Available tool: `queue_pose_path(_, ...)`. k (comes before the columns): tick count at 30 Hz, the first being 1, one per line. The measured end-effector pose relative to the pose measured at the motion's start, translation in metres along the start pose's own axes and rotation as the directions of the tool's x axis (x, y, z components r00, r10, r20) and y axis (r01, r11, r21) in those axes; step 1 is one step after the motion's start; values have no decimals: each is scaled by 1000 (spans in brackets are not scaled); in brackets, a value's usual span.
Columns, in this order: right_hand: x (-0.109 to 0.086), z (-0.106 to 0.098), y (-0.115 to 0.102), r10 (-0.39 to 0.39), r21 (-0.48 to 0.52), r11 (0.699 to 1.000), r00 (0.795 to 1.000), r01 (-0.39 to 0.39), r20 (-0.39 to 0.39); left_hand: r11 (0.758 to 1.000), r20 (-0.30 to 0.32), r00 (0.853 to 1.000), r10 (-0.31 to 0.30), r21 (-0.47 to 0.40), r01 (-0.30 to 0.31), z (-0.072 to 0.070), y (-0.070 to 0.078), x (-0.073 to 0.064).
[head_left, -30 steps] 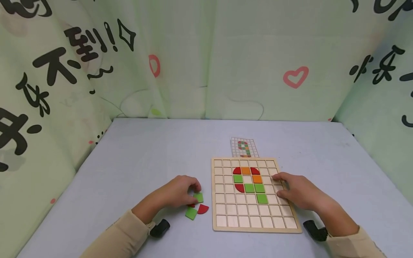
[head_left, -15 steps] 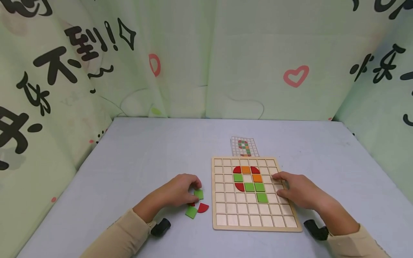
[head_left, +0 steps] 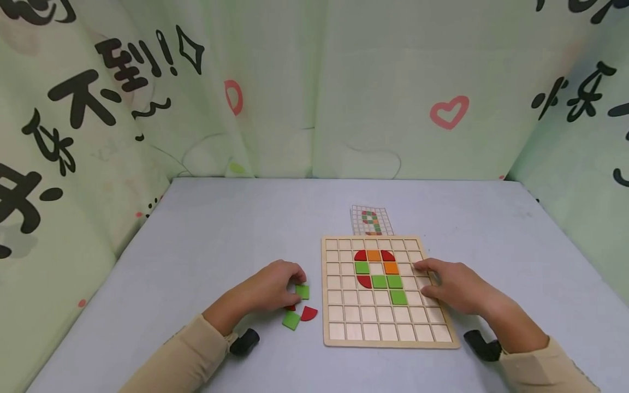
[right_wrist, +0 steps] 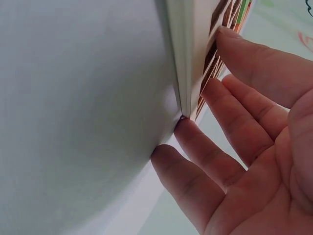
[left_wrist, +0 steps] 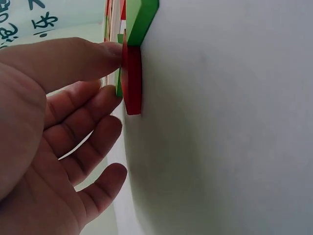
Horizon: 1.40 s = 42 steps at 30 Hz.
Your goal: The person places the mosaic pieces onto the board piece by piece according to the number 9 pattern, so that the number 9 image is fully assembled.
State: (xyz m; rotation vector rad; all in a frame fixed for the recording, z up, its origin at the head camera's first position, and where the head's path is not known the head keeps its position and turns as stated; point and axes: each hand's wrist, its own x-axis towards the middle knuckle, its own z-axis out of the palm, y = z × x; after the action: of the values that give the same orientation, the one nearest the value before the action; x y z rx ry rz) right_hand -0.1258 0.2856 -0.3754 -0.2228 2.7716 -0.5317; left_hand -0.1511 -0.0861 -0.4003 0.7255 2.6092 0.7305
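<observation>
My left hand (head_left: 270, 289) rests at a small group of loose tiles left of the board. Its thumb and fingertips touch or nearly touch a green square tile (head_left: 302, 292), with a gap between thumb and fingers. Close to the thumb in the left wrist view stands the edge of a red tile (left_wrist: 133, 81); the hand partly covers it in the head view. Nearby lie another green square (head_left: 291, 320) and a red quarter-round tile (head_left: 309, 313). My right hand (head_left: 459, 286) rests on the right edge of the wooden grid board (head_left: 390, 344), fingers loosely spread.
Red, orange and green tiles (head_left: 379, 281) sit in the board's upper middle cells. Behind the board lies a printed pattern card (head_left: 385, 218), its lower part hidden. Black wrist cameras (head_left: 244, 343) hang at both cuffs. A printed curtain (head_left: 373, 98) encloses the white table (head_left: 236, 218).
The whole head view has shifted up slightly. Both hands, the board and the tiles keep their places relative to one another.
</observation>
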Motion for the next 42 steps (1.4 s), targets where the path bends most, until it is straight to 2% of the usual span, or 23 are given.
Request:
queue_pose_path(12, 0, 0, 1, -9, -2, 1000, 1000, 9, -1, 1000, -2, 1000, -25, 4, 25, 0, -1, 4)
queue_pose_path(16, 0, 0, 1, -8, 0, 1000, 1000, 8, 0, 1000, -14, 1000, -14, 0, 14, -2, 2, 4)
queue_pose_path(22, 1, -1, -1, 14, 6, 1000, 1000, -14, 11, 1000, -13, 1000, 10, -5, -10, -6, 12, 5)
queue_pose_path(27, 0, -1, -1, 10, 6, 1000, 1000, -10, 13, 996, -8, 997, 77, -36, -77, -6, 21, 9)
queue_pose_path(32, 1, -1, -1, 4, 5, 1000, 1000, -4, 12, 991, 0, 992, 128, -29, -128, -3, 34, 15)
queue_pose_path(42, 1, -1, -1, 3, 6, 1000, 1000, -3, 13, 986, 27, 986, 165, 3, -165, 5, 61, 28)
